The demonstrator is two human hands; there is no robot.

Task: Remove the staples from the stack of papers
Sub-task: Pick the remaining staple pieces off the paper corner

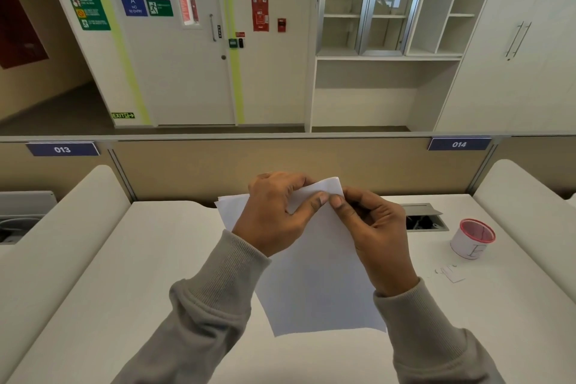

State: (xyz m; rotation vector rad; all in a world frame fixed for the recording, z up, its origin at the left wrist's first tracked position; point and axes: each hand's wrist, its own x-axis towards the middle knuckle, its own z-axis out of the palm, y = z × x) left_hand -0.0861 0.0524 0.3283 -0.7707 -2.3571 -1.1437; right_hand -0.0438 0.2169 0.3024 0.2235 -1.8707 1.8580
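Well, on the head camera I see both hands meeting at the far right corner of the stack of papers (318, 284). The stack lies on the white desk (149, 259) straight ahead, turned a little, with its near edge between the two grey sleeves. That far corner is lifted off the desk and bent upward. The left hand (274, 218) curls over it, thumb on the near face and fingers behind, pinching the sheets. The right hand (378, 237) pinches the same corner from the right, its thumb tip touching the left thumb tip. I cannot make out a staple under the thumbs. At the far left edge a lower sheet shows from beneath the top one.

Off to the right stands a small white cup with a red rim (472, 238), with a pen-drawn letter on its side that I cannot read for sure. Just nearer than the cup lies a paper scrap (452, 274), with tiny bits beside it too small to tell. An open cable hatch (425, 218) sits beyond the right hand. The beige partition (218, 165) behind the desk carries number plates 013 (62, 150) and 014 (459, 144)
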